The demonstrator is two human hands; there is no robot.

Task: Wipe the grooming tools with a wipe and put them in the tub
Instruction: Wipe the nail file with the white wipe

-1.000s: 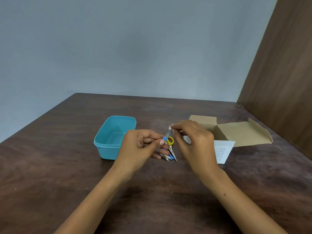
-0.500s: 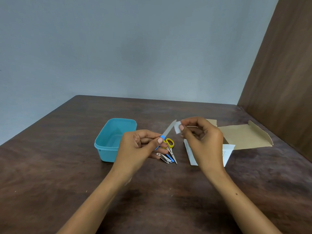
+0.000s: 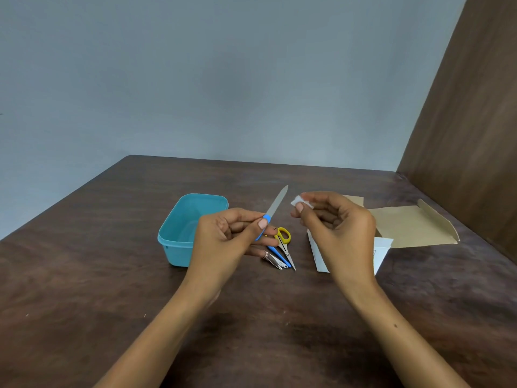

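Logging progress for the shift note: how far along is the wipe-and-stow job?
Done: nothing stowed; the teal tub looks empty. In hand: the left hand pinches the nail file by its blue handle, the right hand pinches the wipe, just clear of the blade. Left: the file into the tub, then the yellow scissors, nail clipper and a blue-handled tool on the table.

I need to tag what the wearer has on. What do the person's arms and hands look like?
Both forearms are bare to the frame's lower edge: no sleeves show. The left hand and right hand wear no gloves, and no rings, watch or bracelets are visible. Fingernails are short and unpainted.
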